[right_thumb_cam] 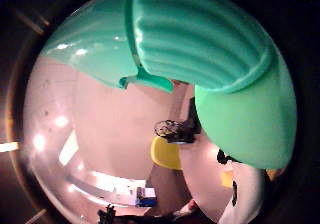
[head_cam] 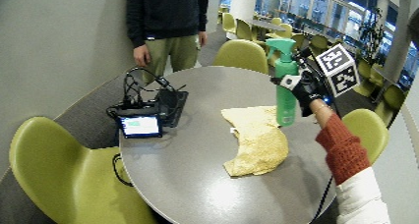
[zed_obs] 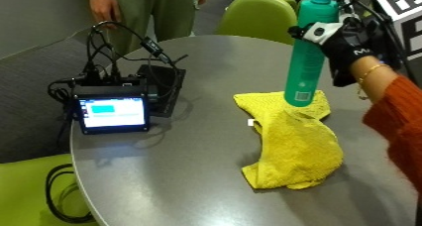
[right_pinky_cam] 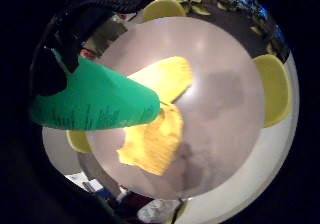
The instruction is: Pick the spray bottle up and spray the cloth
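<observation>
Gripping the green spray bottle point(zed_obs: 305, 57) round its upper body, the gloved right hand point(zed_obs: 342, 40) has its fingers curled about it and holds it upright, lifted off the worktop point(zed_obs: 191, 156). Just below the hand lies the crumpled yellow cloth point(zed_obs: 293, 137), the bottle's base hovering over its far end. My worry: the nozzle seems to face away from the cloth, so a squeeze now could mist the worktop instead. Farther from the hand, well apart, sit a small lit screen point(zed_obs: 112, 113) and tangled cables point(zed_obs: 125, 52); stray spray reaching them would be bad. Nothing stands between bottle and cloth
</observation>
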The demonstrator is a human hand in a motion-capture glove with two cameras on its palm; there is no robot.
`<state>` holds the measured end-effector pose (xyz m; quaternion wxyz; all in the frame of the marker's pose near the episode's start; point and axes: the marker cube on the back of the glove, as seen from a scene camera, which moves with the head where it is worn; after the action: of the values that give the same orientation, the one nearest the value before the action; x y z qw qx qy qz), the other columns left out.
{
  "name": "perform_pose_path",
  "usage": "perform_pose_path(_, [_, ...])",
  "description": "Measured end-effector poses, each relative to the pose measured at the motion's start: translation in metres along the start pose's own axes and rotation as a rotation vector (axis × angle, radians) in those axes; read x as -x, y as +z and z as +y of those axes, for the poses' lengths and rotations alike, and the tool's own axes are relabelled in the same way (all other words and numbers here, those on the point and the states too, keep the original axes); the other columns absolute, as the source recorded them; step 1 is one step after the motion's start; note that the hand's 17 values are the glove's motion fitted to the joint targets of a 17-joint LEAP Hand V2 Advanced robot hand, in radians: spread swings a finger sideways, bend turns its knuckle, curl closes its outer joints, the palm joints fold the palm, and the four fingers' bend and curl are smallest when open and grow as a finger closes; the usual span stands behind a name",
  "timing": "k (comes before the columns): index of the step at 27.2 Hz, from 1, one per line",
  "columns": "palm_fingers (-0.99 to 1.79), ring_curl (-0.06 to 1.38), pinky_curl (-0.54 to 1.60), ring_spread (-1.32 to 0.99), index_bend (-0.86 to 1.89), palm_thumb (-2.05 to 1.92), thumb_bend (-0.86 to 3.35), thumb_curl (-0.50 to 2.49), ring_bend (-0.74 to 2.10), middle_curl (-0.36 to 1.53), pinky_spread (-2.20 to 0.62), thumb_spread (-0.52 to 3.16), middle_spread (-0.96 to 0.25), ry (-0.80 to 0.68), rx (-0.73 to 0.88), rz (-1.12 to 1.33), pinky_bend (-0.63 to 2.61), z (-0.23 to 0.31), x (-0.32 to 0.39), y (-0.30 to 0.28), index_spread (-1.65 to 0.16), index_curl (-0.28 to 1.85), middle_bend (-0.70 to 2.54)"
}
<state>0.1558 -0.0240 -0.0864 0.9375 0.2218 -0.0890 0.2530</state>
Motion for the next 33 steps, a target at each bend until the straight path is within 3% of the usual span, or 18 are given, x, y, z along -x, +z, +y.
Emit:
perform_pose_path(6, [0.73, 0.42, 0.48, -0.11, 0.08, 1.04, -0.02, 0.63, 0.51, 0.48, -0.10, 0.91, -0.06, 0.247, -0.001, -0.353, 0.50, -0.014, 0.021, 0.063, -0.29, 0.19, 0.29])
perform_pose_path(14, [0.67, 0.42, 0.48, -0.10, 0.12, 1.06, -0.02, 0.61, 0.48, 0.48, -0.08, 0.92, -0.07, 0.442, -0.106, -0.465, 0.47, -0.021, -0.018, 0.082, -0.29, 0.21, 0.29])
perform_pose_path(33, [0.66, 0.42, 0.48, -0.09, 0.09, 1.06, -0.03, 0.57, 0.46, 0.47, -0.07, 0.91, -0.07, 0.439, -0.172, -0.403, 0.48, -0.018, -0.023, 0.095, -0.30, 0.21, 0.27])
